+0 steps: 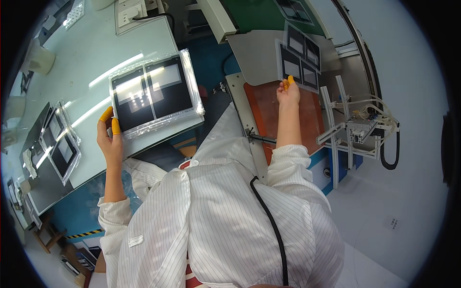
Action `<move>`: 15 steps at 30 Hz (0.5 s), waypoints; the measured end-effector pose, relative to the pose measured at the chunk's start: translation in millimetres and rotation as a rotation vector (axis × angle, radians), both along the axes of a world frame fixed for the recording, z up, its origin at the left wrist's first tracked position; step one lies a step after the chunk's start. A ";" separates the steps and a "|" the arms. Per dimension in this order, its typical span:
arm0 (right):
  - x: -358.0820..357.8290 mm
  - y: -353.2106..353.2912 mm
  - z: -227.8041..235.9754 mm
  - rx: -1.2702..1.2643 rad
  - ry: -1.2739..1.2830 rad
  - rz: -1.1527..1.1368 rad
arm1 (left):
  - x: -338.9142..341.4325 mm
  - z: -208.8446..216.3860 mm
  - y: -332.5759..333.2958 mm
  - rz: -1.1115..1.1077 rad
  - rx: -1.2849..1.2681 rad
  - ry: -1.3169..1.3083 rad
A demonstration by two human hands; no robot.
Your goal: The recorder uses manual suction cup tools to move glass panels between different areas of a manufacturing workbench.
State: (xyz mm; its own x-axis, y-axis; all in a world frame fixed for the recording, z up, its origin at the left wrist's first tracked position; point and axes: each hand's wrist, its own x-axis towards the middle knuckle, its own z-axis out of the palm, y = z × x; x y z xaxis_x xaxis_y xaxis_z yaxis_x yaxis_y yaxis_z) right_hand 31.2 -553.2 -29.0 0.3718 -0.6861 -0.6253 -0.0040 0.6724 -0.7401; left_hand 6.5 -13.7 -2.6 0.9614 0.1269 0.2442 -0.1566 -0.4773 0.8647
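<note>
A stack of clear film sheets with black panels and pale rectangular windows [168, 98] lies on the glossy table to my left. At its left edge is my left hand [110, 137], with yellow cots on the thumb and a finger. These fingers are apart, and the hand does not grip the stack. Over the machine on the right, my right hand [288, 92], also in yellow finger cots, pinches the near edge of a similar black-panelled sheet [292, 66]. Another such sheet [312, 51] overlaps it on the far side.
More panelled sheets [60, 139] lie at the table's left. An orange-brown surface [261, 108] sits beneath my right forearm. A metal bracket assembly with tubing [361, 130] stands right of it. The green surface [259, 17] behind carries another sheet. A black cable [269, 211] runs down my striped coat.
</note>
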 end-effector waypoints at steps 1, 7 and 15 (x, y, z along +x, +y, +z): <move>2.3 0.9 2.7 -0.055 0.050 0.038 | -0.2 0.9 -1.0 0.004 0.000 -0.002; -37.9 60.8 39.3 0.079 -0.264 0.158 | -2.1 -1.4 2.2 0.013 0.030 -0.020; -115.4 134.2 82.3 0.158 -0.644 0.851 | -1.6 2.7 9.0 0.125 -0.098 -0.039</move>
